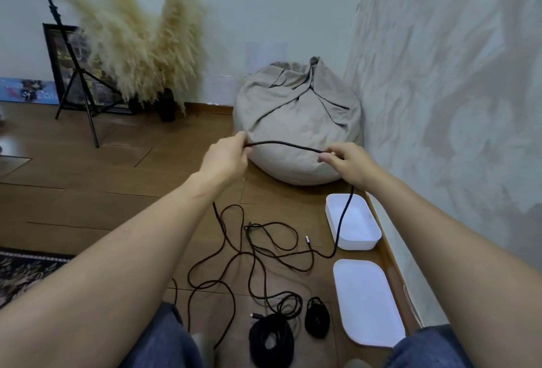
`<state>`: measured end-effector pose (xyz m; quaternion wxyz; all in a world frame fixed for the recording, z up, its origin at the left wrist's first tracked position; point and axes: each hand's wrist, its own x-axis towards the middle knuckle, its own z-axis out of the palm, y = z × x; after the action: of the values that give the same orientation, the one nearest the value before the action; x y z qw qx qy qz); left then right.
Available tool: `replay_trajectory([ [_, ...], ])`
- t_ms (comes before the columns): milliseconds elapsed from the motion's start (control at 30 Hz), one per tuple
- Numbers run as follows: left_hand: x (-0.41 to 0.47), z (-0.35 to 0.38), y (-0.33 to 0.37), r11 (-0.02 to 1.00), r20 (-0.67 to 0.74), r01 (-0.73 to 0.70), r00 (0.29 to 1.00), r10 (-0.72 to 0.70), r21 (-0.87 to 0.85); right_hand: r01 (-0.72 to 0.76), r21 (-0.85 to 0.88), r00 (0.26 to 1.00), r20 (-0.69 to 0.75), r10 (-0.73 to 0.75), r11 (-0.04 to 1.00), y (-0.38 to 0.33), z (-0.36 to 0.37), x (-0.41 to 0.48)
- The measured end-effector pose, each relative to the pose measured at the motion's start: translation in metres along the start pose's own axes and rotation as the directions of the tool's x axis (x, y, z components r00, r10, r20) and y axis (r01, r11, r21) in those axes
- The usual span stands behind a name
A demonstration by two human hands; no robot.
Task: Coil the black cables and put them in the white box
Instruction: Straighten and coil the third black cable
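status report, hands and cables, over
Copy: left hand and right hand both pinch a black cable, stretched between them. Two coils on floor; white box empty. Loose tangle underneath, may snag.

1. The cable (287, 144) end vanishes inside my left hand's (227, 159) pinch; I cannot see what tip it has.
2. Under my right hand (349, 162) the cable is hidden by my palm and shows again below the wrist.
3. Well below my fingers, the plug (307, 239) is too small to tell its type.
4. Lower still, nearest me, the big coil (271, 341) is cut off by the bottom edge.
5. Far left of my fingers, the frame (63, 53) is blurred and half hidden behind grass (137, 53) and the tripod (74, 74).
6. The tripod pole runs off the top edge, and the rug (23, 273) off the left.
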<state>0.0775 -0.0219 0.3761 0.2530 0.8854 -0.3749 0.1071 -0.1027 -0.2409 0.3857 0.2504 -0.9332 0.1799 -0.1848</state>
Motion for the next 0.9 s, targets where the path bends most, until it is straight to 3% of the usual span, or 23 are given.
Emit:
replay_trajectory([
  [100, -0.009, 0.001, 0.031, 0.947, 0.139, -0.211, 0.958, 0.249, -0.241, 0.055, 0.004, 0.999, -0.003, -0.055, 0.999, -0.015, 0.002, 0.006],
  [167, -0.011, 0.001, 0.044, 0.926, 0.106, -0.274, 0.945, 0.309, -0.261, 0.117, -0.034, 0.993, 0.005, -0.117, 0.992, -0.029, 0.005, 0.010],
  [233, -0.005, -0.004, 0.037, 0.965, -0.026, -0.231, 0.973, 0.230, -0.122, 0.142, -0.052, 0.990, -0.007, -0.143, 0.988, -0.034, 0.005, 0.012],
  [333, 0.002, -0.014, 0.005, 0.999, -0.203, 0.033, 0.979, -0.030, 0.015, 0.085, -0.030, 0.995, -0.047, -0.087, 0.996, -0.017, -0.001, 0.006],
  [433, 0.000, -0.013, -0.012, 0.996, -0.128, 0.086, 0.988, -0.088, -0.025, 0.036, 0.015, 0.997, -0.070, -0.035, 0.999, 0.001, -0.006, -0.001],
  [567, -0.006, -0.009, 0.023, 0.955, 0.107, -0.126, 0.981, 0.160, -0.267, 0.103, 0.005, 0.992, -0.077, -0.102, 0.995, -0.021, -0.003, 0.005],
  [667, -0.009, -0.006, 0.047, 0.933, 0.078, -0.304, 0.943, 0.323, -0.193, 0.180, -0.042, 0.981, -0.059, -0.183, 0.983, -0.044, 0.005, 0.012],
  [733, -0.003, -0.007, 0.037, 0.958, -0.048, -0.275, 0.961, 0.272, -0.079, 0.181, -0.050, 0.982, -0.040, -0.183, 0.982, -0.043, 0.006, 0.012],
  [800, 0.003, -0.011, 0.012, 0.994, -0.152, -0.108, 0.983, 0.105, -0.012, 0.139, -0.081, 0.990, -0.019, -0.141, 0.987, -0.027, 0.003, 0.007],
  [900, 0.003, -0.011, -0.018, 0.996, -0.129, 0.086, 0.988, -0.089, -0.024, 0.021, -0.085, 0.999, -0.023, -0.023, 0.996, 0.006, -0.001, -0.003],
])
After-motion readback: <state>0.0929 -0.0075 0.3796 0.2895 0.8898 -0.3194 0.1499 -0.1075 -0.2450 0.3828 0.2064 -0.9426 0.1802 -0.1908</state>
